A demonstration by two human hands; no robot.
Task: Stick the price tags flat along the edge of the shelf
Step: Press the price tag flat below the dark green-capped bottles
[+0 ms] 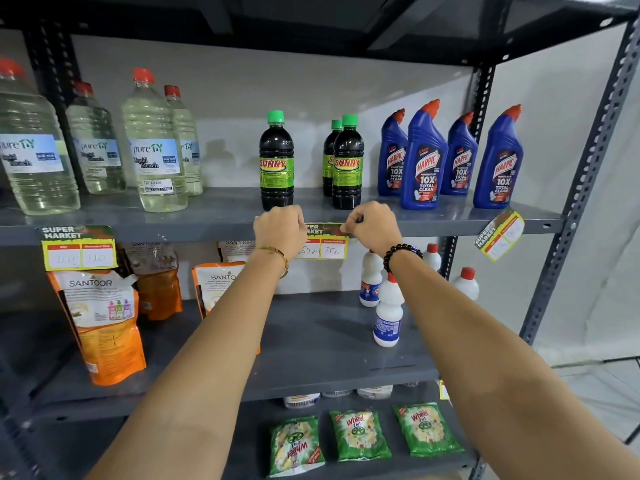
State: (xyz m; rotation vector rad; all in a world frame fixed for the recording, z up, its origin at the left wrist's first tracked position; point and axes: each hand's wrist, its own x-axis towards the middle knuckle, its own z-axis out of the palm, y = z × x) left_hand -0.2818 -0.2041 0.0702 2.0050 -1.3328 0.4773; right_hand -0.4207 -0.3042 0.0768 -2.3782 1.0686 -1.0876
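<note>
A yellow-bordered "Super Market" price tag (325, 241) hangs at the middle of the grey shelf edge (194, 232), below the dark Sunny bottles. My left hand (280, 231) covers its left end and my right hand (372, 227) pinches its upper right corner; both press it against the edge. Another tag (79, 247) sits flat on the edge at the left. A third tag (500, 234) hangs tilted from the edge at the right, under the blue Harpic bottles.
Bleach bottles (156, 143), Sunny bottles (277, 161) and Harpic bottles (424, 157) stand close behind the shelf edge. Below are orange Santoor pouches (100, 320) and white bottles (388, 313). Green Wheel packets (358, 434) lie on the lowest shelf. A perforated upright (581, 174) bounds the right.
</note>
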